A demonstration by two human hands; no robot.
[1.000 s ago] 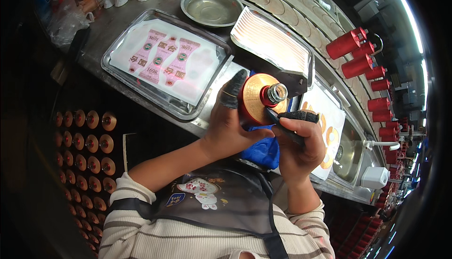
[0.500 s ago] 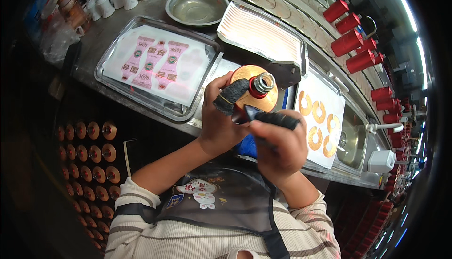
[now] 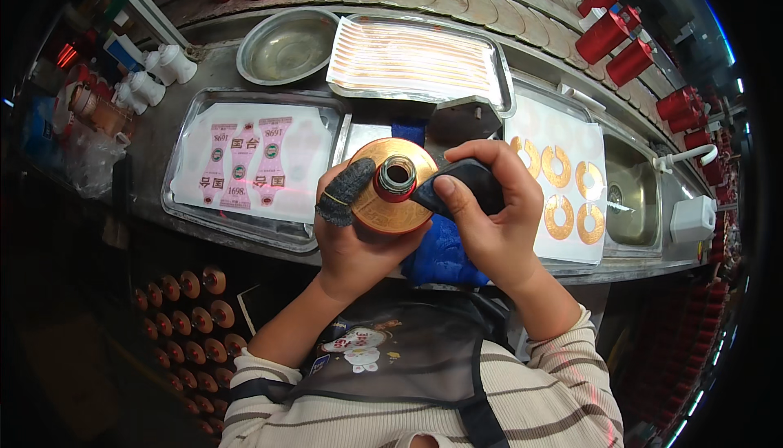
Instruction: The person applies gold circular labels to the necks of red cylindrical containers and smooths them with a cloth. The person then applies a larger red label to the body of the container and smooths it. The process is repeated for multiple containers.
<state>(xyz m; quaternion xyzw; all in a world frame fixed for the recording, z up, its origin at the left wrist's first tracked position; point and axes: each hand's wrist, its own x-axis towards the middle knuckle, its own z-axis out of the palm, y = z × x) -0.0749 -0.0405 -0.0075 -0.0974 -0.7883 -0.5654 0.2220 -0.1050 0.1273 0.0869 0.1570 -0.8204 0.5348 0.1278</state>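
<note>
Being held in front of the middle part of the steel bench (image 3: 214,71), a red bottle (image 3: 382,213) with a gold shoulder is seen from above, its neck (image 3: 396,176) turned toward the camera. By the left hand (image 3: 341,246) the bottle is clasped from its left side: the grip is closed around the body, and the thumb, wrapped in a black cover (image 3: 349,190) with a thin yellow band, is laid on the gold shoulder. The other fingers are mostly hidden.

In the grip of the right hand (image 3: 499,224) a dark tool (image 3: 477,183) is pinched between thumb and bent forefinger. Its narrow end is directed to the shoulder, just beside the neck; whether the surface is touched cannot be told.

Below the tool a blue cloth (image 3: 444,259) is seen. On the left, pink labels (image 3: 239,164) are laid on a white sheet in a metal tray (image 3: 181,205). Behind the bottle, a round basin (image 3: 243,61) is placed beside a tray of striped strips (image 3: 412,57). On the right, gold ring-shaped labels (image 3: 558,167) are spread on white paper (image 3: 528,126), near a sink (image 3: 640,167).
</note>
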